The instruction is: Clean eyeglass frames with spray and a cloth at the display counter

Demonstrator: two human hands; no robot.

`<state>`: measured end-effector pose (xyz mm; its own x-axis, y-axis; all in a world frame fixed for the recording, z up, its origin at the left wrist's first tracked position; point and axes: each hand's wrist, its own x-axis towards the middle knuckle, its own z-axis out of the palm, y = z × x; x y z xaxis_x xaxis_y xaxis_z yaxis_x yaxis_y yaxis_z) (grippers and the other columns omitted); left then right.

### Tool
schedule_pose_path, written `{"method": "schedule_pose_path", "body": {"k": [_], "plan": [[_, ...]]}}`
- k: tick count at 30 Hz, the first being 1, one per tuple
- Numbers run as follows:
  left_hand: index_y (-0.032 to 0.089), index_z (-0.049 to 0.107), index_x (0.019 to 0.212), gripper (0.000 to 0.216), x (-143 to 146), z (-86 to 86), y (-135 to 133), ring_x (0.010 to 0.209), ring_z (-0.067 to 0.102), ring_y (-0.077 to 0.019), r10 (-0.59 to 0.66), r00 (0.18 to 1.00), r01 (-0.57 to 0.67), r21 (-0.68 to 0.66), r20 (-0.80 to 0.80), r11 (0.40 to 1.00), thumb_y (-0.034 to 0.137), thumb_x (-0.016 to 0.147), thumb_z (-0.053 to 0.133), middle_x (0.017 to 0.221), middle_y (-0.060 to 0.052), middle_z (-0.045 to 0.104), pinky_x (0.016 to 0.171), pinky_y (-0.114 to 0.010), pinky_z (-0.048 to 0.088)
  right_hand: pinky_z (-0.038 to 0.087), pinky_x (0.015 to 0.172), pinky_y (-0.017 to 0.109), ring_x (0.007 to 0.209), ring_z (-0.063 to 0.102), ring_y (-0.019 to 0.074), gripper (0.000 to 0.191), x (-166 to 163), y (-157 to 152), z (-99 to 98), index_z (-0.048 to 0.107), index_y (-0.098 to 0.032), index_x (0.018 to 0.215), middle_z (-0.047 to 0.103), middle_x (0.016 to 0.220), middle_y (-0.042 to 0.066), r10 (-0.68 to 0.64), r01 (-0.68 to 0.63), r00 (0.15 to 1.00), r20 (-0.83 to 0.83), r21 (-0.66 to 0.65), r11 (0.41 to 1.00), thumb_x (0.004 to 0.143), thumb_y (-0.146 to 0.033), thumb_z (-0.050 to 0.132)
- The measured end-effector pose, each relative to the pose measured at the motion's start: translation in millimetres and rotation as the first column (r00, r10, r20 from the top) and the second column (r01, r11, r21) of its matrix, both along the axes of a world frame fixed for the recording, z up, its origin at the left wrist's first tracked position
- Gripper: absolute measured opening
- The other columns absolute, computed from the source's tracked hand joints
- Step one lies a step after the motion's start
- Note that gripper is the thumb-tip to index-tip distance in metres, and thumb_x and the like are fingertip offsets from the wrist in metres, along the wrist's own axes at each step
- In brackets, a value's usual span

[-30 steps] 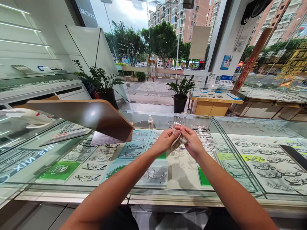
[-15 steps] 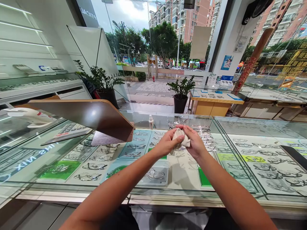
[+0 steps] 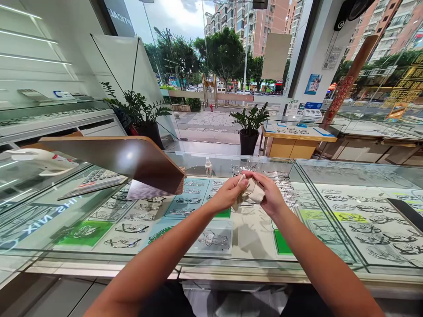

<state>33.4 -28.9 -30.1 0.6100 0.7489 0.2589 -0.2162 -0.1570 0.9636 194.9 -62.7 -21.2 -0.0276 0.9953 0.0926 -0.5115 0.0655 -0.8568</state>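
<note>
Above the glass display counter (image 3: 251, 246), my two hands meet around a small beige cloth (image 3: 255, 193). My left hand (image 3: 228, 193) pinches the cloth's left side, thumb and fingers closed. My right hand (image 3: 271, 193) grips its right side, fingers curled over it. A thin glasses frame seems to be wrapped in the cloth, mostly hidden. Rows of eyeglasses (image 3: 211, 238) lie on trays under the glass below my hands.
A small white bottle (image 3: 208, 167) stands on the counter just beyond my hands. A brown tilted mirror panel (image 3: 125, 158) rises at the left, with a calculator (image 3: 94, 178) beside it. Potted plants (image 3: 248, 127) and another display case (image 3: 363, 211) lie ahead and right.
My hands have kept working the cloth between them; the cloth bunched up, then spread out a little more to the right. The hands stayed in nearly the same place.
</note>
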Motion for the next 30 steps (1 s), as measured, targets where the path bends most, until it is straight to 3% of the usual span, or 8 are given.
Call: {"method": "schedule_pose_path", "body": {"k": [3,6,11,15,18,23,30], "plan": [[0.015,0.071,0.117,0.057,-1,1.4,-2,0.086,0.06,-0.016,-0.069,0.997,0.069,-0.018,-0.017,0.997,0.062,0.088,0.082,0.1,-0.006,0.069,0.078,-0.027,0.047,0.055,0.079,0.029,0.092,0.07,0.02,0.03,4,5,-2.6,0.088,-0.022,0.089,0.084,0.105,0.005,-0.021,0.021,1.0,-0.02,-0.011,1.0,0.071,-0.045,0.093],[0.015,0.07,0.122,0.061,2,-0.6,-3,0.084,0.06,-0.0162,-0.017,1.0,0.017,-0.026,-0.003,1.0,0.058,0.083,0.087,0.101,-0.006,0.07,0.077,-0.027,0.047,0.056,0.078,0.03,0.091,0.071,0.0202,0.027,4,5,-4.4,0.085,-0.023,0.086,0.084,0.107,0.004,-0.018,0.017,0.998,-0.054,-0.027,0.999,0.071,-0.043,0.095],[0.015,0.069,0.111,0.058,7,-5.1,-3,0.067,0.048,-0.0114,0.111,0.994,-0.111,-0.003,0.011,0.994,0.066,0.086,0.081,0.08,0.001,0.06,0.064,-0.024,0.038,0.055,0.074,0.029,0.087,0.07,0.0173,0.031,-3,-1,-4.4,0.076,-0.024,0.081,0.083,0.119,0.003,0.013,-0.013,0.999,-0.053,0.0,1.0,0.073,-0.044,0.098],[0.015,0.069,0.095,0.061,7,-3.0,-3,0.066,0.046,-0.0115,0.196,0.979,-0.197,0.024,0.047,0.98,0.076,0.091,0.069,0.075,0.001,0.058,0.063,-0.024,0.038,0.056,0.075,0.029,0.086,0.07,0.0169,0.032,-4,-3,-3.8,0.073,-0.025,0.081,0.083,0.115,0.003,0.018,-0.017,0.999,-0.041,0.027,0.999,0.073,-0.043,0.099],[0.015,0.071,0.096,0.062,4,1.7,-3,0.072,0.052,-0.0137,0.139,0.989,-0.139,0.007,0.043,0.99,0.076,0.091,0.069,0.082,-0.002,0.064,0.068,-0.026,0.043,0.058,0.076,0.029,0.088,0.071,0.0173,0.032,-1,-1,-2.6,0.076,-0.024,0.086,0.083,0.112,0.003,0.023,-0.022,0.999,-0.045,0.027,0.999,0.073,-0.043,0.099],[0.016,0.072,0.116,0.056,-1,5.5,-4,0.085,0.06,-0.0161,-0.017,1.0,0.017,-0.002,0.005,1.0,0.064,0.088,0.081,0.097,-0.005,0.07,0.079,-0.026,0.047,0.059,0.078,0.03,0.09,0.073,0.0177,0.035,3,3,-1.6,0.078,-0.024,0.088,0.083,0.112,0.003,0.022,-0.023,0.997,-0.079,-0.001,1.0,0.071,-0.044,0.1],[0.015,0.071,0.106,0.054,7,-2.8,-2,0.076,0.055,-0.0137,0.164,0.985,-0.164,-0.013,0.051,0.986,0.064,0.085,0.083,0.087,-0.002,0.065,0.072,-0.025,0.044,0.056,0.074,0.027,0.089,0.071,0.016,0.034,-3,1,-4.5,0.077,-0.024,0.087,0.082,0.123,0.004,0.055,-0.055,0.998,-0.043,0.016,0.998,0.072,-0.044,0.1]]}}
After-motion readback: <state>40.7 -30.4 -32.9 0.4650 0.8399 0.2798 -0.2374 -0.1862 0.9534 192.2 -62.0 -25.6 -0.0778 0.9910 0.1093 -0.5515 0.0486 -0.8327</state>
